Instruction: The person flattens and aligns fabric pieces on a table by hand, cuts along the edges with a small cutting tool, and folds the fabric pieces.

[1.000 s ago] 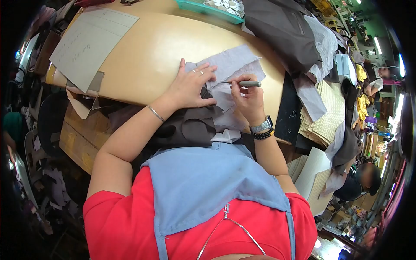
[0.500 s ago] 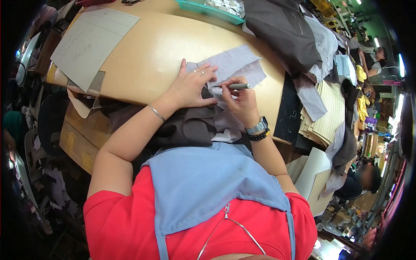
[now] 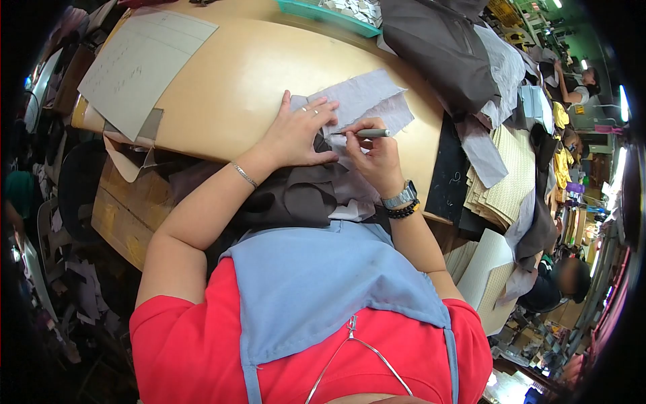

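Fingers spread, my left hand [image 3: 301, 135] presses down on a pale grey-lilac piece of fabric [image 3: 367, 91] lying on the tan work surface. My right hand [image 3: 378, 158] pinches a pen [image 3: 373, 133] with a grey barrel. Its tip points left at the material just beside my left hand's fingers; whether it touches cannot be made out. Below both hands, dark brown fabric [image 3: 289, 200] hangs in folds over the table's near edge, against the blue apron [image 3: 330, 283].
A large marked sheet of card [image 3: 147, 71] lies at the upper left. At the back stands a green tray [image 3: 330, 15] of small pale pieces. Dark fabric [image 3: 437, 57] is heaped at the upper right, near stacked cream sheets [image 3: 501, 175]. Two people are further right.
My hands, the pen and the fabric stay in nearly the same place. At the far upper right, another person has shifted, with an arm raised higher.
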A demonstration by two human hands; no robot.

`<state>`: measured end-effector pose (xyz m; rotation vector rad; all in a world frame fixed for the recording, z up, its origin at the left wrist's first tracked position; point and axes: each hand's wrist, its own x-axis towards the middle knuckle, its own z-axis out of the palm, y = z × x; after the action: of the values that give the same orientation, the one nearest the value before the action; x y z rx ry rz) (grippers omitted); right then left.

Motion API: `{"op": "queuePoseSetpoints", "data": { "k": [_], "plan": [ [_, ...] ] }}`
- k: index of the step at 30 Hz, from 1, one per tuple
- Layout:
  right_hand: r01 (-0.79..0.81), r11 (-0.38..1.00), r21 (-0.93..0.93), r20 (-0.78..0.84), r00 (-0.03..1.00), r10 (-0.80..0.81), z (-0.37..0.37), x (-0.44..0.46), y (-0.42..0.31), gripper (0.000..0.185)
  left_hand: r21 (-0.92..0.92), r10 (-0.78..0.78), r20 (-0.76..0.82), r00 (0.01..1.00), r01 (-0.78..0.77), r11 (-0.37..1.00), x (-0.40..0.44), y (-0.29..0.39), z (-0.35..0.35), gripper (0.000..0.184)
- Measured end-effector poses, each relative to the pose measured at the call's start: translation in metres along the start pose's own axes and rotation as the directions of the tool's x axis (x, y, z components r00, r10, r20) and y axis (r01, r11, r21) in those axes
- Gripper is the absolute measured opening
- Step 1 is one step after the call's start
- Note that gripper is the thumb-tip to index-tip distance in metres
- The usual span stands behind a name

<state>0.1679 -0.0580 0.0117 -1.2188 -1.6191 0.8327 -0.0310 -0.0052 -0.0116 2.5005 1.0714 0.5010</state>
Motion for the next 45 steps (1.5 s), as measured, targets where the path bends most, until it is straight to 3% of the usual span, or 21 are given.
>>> {"op": "queuePoseSetpoints", "data": {
  "k": [8, 23, 26, 29, 30, 34, 37, 45],
  "plan": [
    [0.069, 0.979, -0.192, -0.013, 0.997, -0.073, -0.003, 0.002, -0.009, 0.019, 0.005, 0.002, -0.004, 1.000, -0.002, 1.000, 0.000, 0.000, 0.000, 0.063],
    [0.070, 0.971, -0.228, -0.128, 0.987, -0.101, -0.011, 0.006, 0.000, 0.014, 0.012, 0.003, 0.007, 1.000, -0.003, 1.000, 0.000, 0.000, -0.001, 0.061],
    [0.031, 0.961, -0.274, -0.211, 0.973, -0.092, -0.035, 0.014, 0.015, 0.013, 0.009, -0.001, 0.013, 1.000, 0.001, 1.000, 0.000, 0.000, -0.002, 0.061],
    [0.055, 0.986, -0.158, -0.269, 0.958, -0.097, -0.047, 0.018, 0.020, 0.014, 0.006, -0.003, 0.011, 1.000, 0.003, 1.000, 0.000, 0.000, -0.001, 0.062],
    [-0.025, 0.996, -0.081, -0.263, 0.965, 0.003, -0.047, 0.014, 0.015, 0.015, 0.007, -0.003, 0.011, 1.000, 0.003, 1.000, 0.000, 0.001, -0.001, 0.062],
    [-0.061, 0.995, 0.076, -0.165, 0.984, 0.073, -0.028, 0.003, 0.003, 0.017, 0.014, -0.005, 0.016, 1.000, 0.004, 1.000, 0.001, 0.001, -0.001, 0.064],
    [-0.027, 1.000, 0.003, -0.107, 0.994, 0.027, -0.019, 0.001, -0.001, 0.016, -0.012, -0.007, 0.014, 1.000, 0.007, 1.000, 0.000, 0.001, -0.003, 0.065],
    [-0.031, 0.999, 0.022, -0.074, 0.997, 0.032, -0.012, 0.004, -0.001, 0.014, -0.011, -0.009, 0.013, 1.000, 0.009, 1.000, 0.001, 0.003, -0.005, 0.063]
  ]
}}
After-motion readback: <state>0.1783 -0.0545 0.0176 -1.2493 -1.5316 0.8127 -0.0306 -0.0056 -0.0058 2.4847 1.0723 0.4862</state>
